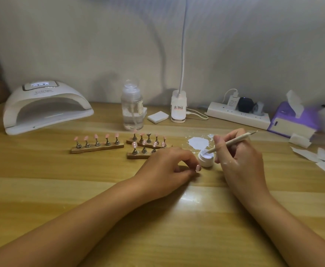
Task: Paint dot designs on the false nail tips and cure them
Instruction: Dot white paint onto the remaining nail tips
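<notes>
My right hand holds a dotting pen like a pencil, its tip dipped into a small open white gel jar on the table. My left hand rests on the table just left of the jar and pinches a pink false nail tip between its fingertips. Three wooden stands carry pink nail tips on metal holders: one at the left, one behind, one in front partly hidden by my left hand. The white curing lamp sits at the back left.
A clear pump bottle, a white pad and a clip lamp base stand at the back. A power strip and purple tissue box are at the right, with torn wipes. White spilled paint lies behind the jar.
</notes>
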Tool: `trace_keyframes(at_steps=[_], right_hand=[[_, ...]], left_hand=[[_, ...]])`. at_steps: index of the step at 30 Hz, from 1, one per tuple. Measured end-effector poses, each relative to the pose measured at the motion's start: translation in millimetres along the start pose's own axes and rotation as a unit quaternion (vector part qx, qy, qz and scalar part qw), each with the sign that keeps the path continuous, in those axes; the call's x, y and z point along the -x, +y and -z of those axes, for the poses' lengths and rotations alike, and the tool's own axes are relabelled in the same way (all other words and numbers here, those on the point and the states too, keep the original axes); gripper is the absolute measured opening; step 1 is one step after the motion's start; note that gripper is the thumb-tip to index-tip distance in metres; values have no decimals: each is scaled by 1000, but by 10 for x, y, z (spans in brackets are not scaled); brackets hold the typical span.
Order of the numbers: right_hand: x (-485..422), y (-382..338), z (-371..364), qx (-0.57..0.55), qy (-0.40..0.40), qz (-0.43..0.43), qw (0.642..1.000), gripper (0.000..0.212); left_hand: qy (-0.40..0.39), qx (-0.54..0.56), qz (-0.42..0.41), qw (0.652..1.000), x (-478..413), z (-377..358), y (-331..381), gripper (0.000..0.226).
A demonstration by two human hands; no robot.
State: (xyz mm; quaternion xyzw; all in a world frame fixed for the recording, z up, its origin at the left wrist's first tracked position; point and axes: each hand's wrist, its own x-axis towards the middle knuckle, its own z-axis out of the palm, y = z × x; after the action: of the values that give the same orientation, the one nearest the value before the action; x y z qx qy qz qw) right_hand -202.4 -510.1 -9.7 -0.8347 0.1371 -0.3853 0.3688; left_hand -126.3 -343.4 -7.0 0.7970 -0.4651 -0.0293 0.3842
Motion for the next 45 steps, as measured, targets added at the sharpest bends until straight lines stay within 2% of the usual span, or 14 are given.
trace_keyframes(at_steps=[9,14,21,23,27,29,31,34,38,45], right_hand=[[-2,10,-1,27,-3,5,1000,25],[4,-7,1,25,0,8,1000,26],[22,-50,19,-19,52,4,998,30],[45,-91,29,-29,40,18,999,33],[60,-215,71,-55,35,40,997,15],[74,-248,83,-117,44,-15,992,22],[121,-265,54,-221,36,-106,969,29],[192,-255,-47,-298,12,-203,932,24],[182,-255,-101,-287,-16,-213,934,19],[207,-308,-61,-307,-9,-231,923,22]], left_hand=[[52,-86,-15,995,25,-19,-58,3],[68,-147,-31,986,66,-31,-55,11],[47,-77,-3,996,43,-3,-76,7],[41,-67,-3,997,39,3,-74,8],[31,-51,1,998,36,20,-75,17],[27,-55,3,998,35,22,-79,17],[27,-58,4,998,35,17,-86,13],[32,-62,3,998,31,6,-94,9],[37,-59,6,998,22,1,-93,8],[25,-55,6,998,20,13,-76,10]])
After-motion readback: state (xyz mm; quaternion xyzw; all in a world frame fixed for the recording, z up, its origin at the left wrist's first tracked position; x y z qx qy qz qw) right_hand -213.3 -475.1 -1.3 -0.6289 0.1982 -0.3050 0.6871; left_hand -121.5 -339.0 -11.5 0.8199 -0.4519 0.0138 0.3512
